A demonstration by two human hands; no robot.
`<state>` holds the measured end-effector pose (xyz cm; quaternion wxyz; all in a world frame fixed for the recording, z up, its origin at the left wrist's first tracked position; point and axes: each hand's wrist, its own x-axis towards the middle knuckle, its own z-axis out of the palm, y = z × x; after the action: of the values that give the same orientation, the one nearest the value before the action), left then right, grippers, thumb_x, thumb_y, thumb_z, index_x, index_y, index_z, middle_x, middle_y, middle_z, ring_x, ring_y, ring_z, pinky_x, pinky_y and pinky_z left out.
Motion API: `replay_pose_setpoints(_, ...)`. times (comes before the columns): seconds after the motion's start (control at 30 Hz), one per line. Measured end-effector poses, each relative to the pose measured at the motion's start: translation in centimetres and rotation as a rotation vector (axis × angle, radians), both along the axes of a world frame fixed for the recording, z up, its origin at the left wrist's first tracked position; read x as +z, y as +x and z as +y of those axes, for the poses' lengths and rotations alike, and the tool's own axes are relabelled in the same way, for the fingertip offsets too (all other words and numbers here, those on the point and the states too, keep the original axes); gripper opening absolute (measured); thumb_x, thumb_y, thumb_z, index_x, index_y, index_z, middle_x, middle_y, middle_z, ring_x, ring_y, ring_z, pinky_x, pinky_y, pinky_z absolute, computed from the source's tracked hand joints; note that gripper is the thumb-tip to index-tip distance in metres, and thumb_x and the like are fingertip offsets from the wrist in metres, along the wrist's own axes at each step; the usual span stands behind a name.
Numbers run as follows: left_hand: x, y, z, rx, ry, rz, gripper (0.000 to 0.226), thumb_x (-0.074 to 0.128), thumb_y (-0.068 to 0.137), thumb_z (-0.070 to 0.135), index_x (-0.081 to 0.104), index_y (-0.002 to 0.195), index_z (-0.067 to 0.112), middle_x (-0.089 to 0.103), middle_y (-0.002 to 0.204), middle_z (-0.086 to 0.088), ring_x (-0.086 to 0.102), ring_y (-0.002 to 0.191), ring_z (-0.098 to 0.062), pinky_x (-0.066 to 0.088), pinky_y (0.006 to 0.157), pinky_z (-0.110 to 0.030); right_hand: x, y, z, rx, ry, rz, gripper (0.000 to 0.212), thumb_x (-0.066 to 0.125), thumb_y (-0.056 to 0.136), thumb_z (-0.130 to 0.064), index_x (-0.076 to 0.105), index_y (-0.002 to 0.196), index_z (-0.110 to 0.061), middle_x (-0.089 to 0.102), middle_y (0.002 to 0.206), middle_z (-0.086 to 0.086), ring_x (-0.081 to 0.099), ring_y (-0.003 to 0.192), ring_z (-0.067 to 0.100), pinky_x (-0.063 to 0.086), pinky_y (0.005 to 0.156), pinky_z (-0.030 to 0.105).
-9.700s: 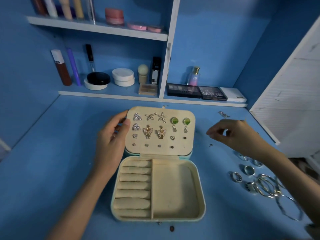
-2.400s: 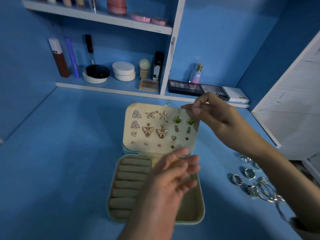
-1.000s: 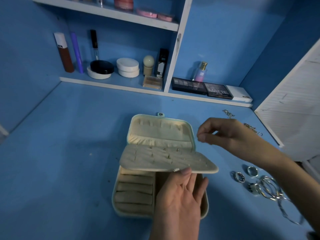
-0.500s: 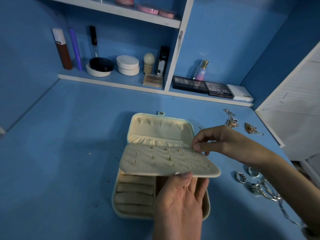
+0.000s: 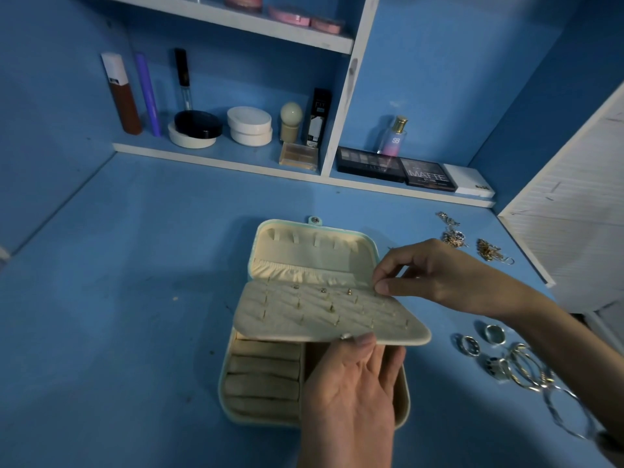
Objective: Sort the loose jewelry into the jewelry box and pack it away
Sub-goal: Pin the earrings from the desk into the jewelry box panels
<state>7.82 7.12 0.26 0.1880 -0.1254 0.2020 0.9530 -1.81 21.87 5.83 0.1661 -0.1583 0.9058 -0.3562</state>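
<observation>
Watching the head view, I am seeing the jewelry box (image 5: pixel 314 251) lying open on the blue desk (image 5: pixel 135 298), its lid flat. The left hand (image 5: pixel 351 393) is reaching up from below and pinching the near edge of the earring panel (image 5: pixel 320 315), thumb on top and fingers underneath, holding it roughly level above the ring rolls (image 5: pixel 263 380). The right hand (image 5: pixel 439 275) is pinching the panel's far right corner between thumb and forefinger. Rings (image 5: pixel 469 346) and chains (image 5: pixel 454 236) are lying loose on the desk to the right.
</observation>
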Motion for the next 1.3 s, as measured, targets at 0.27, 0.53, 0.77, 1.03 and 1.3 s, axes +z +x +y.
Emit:
replay_pose_setpoints(0.27, -0.3, 0.0, 0.1, 0.015, -0.040, -0.003, 0.097, 0.093, 0.012, 0.018, 0.068, 0.105, 0.006, 0.068, 0.116, -0.014, 0.067, 0.104, -0.024, 0.042, 0.092, -0.042, 0.2, -0.1, 0.1, 0.013, -0.003, -0.030, 0.007, 0.067, 0.084, -0.012, 0.072, 0.084, -0.017, 0.071, 0.081, -0.008, 0.064, 0.079, 0.013, 0.052, 0.080, 0.032)
replay_pose_setpoints(0.53, -0.3, 0.1, 0.2, 0.005, -0.061, 0.000, 0.109, 0.093, 0.013, 0.020, 0.063, 0.118, 0.006, 0.067, 0.119, -0.014, 0.066, 0.107, -0.023, 0.040, 0.096, -0.041, -0.3, -0.2, 0.5, 0.004, -0.072, -0.072, 0.006, 0.066, 0.084, -0.012, 0.071, 0.087, -0.013, 0.071, 0.085, 0.000, 0.064, 0.086, 0.025, 0.051, 0.079, 0.026)
replay_pose_setpoints(0.77, -0.3, 0.2, 0.2, 0.012, -0.082, 0.006, 0.109, 0.093, 0.012, 0.020, 0.063, 0.116, 0.007, 0.067, 0.118, -0.013, 0.066, 0.107, -0.023, 0.040, 0.096, -0.041, -0.2, -0.3, 0.1, 0.040, -0.031, -0.033, 0.010, 0.070, 0.081, -0.012, 0.073, 0.081, -0.021, 0.070, 0.083, -0.009, 0.065, 0.082, 0.011, 0.052, 0.083, 0.032)
replay_pose_setpoints(1.03, -0.4, 0.1, 0.1, 0.005, -0.062, 0.029, 0.090, 0.092, 0.012, 0.021, 0.072, 0.099, 0.009, 0.069, 0.115, -0.013, 0.066, 0.106, -0.023, 0.041, 0.092, -0.040, 1.4, -1.2, -0.3, 0.172, 0.118, 0.009, 0.011, 0.067, 0.083, -0.009, 0.072, 0.085, -0.019, 0.071, 0.083, -0.005, 0.064, 0.080, 0.012, 0.049, 0.082, 0.037)
replay_pose_setpoints(1.3, -0.5, 0.0, 0.1, 0.030, -0.131, 0.002, 0.108, 0.093, 0.011, 0.023, 0.065, 0.114, 0.008, 0.068, 0.115, -0.015, 0.066, 0.106, -0.024, 0.043, 0.091, -0.041, 2.2, -1.8, -1.4, 0.226, 0.239, -0.072, 0.013, 0.066, 0.081, -0.006, 0.071, 0.081, -0.017, 0.069, 0.079, -0.006, 0.059, 0.071, -0.002, 0.048, 0.073, 0.017)
